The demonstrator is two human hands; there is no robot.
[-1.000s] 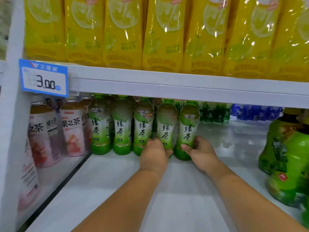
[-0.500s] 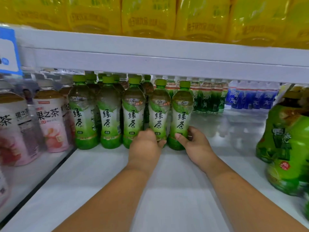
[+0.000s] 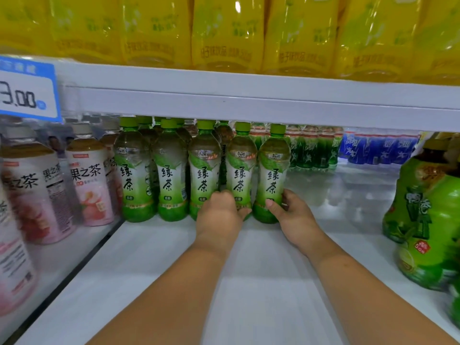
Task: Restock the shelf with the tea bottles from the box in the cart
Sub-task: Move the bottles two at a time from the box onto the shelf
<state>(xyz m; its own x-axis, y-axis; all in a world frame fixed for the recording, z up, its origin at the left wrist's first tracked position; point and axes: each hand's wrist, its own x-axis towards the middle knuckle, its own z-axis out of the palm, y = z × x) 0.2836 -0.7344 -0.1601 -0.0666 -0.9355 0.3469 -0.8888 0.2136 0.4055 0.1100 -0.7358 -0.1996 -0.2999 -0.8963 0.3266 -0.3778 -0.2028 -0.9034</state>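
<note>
Left hand gripped the fourth green tea bottle low down, right hand wrapped round the fifth green tea bottle beside it. Both stood upright on the white shelf, well back from its front edge.

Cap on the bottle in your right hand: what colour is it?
Light green; the cap shows best in the head view.

Five tea bottles are set in a row on the shelf, with more ranked behind. The two rightmost are gripped low down, one by the left hand, one by the right hand. Fruit-tea bottles are placed to the left, big bottles to the right.
</note>
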